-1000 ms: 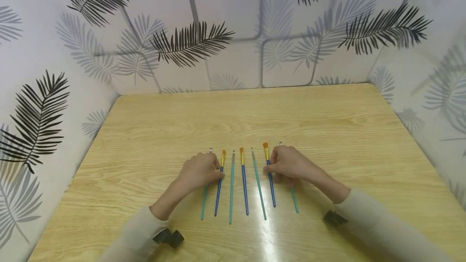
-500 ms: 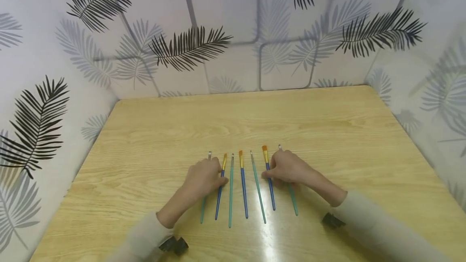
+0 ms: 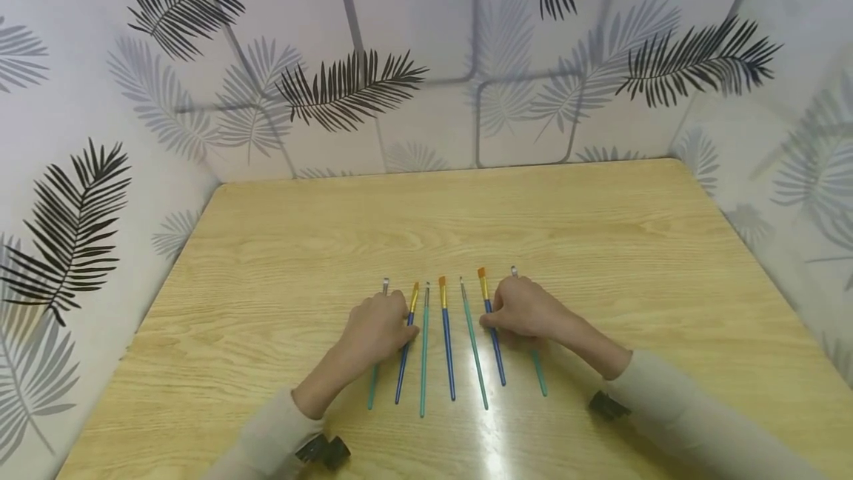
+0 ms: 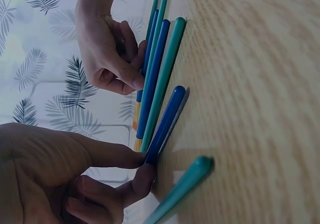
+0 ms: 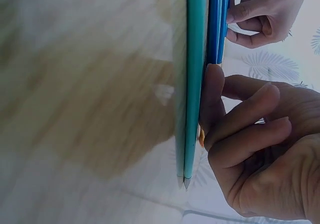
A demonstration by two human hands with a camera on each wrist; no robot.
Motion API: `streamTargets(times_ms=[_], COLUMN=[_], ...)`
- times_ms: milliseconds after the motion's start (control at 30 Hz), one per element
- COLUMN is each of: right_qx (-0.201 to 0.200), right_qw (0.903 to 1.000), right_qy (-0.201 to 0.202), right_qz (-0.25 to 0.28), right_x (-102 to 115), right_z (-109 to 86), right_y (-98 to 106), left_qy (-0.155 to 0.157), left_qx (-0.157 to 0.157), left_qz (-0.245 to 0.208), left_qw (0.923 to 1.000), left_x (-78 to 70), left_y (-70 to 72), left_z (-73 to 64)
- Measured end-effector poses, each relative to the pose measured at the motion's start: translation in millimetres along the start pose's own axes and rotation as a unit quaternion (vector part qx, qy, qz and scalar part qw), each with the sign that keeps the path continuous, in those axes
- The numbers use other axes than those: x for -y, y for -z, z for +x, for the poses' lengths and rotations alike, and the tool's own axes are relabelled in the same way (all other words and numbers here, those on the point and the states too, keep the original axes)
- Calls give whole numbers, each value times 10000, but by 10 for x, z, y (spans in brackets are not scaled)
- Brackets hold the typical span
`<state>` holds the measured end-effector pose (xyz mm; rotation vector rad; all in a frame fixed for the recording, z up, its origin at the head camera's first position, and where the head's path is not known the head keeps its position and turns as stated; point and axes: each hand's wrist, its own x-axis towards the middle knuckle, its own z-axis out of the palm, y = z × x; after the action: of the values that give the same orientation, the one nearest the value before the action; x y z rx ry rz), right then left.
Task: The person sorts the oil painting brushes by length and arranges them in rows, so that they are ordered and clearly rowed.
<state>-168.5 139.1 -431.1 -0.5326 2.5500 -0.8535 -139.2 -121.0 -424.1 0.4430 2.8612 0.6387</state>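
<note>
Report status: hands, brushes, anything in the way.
Left hand touches a blue brush, fingers curled. Right hand touches another blue brush. Seven brushes in a row on the table. Nothing in the way.

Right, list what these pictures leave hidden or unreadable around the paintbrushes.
- Head view: the left hand covers the middle of the leftmost teal brush; the right hand covers part of the rightmost teal brush.
- Head view: the bristles of the thin teal brushes are too small to make out.
- Right wrist view: the table is blurred.
</note>
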Motion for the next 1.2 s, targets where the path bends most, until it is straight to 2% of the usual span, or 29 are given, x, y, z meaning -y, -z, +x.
streamTargets(times_ms=[133,367,667,1200], right_qx=[22,67,-117,-156], right_qw=[10000,9996,9982,9960], right_qy=[-54,-72,114,69], right_qz=[46,262,579,872], right_x=[7,-31,-88,-96], right_z=[2,-24,-37,-64], right_y=[-3,-12,40,143], left_qy=[-17,0,70,346], left_qx=[20,-162,-327,-50], left_qz=[-6,116,-213,-690], left_qw=[10000,9998,9992,9970], left_x=[3,48,98,107], left_y=[3,-2,33,138], left_z=[15,4,-15,32])
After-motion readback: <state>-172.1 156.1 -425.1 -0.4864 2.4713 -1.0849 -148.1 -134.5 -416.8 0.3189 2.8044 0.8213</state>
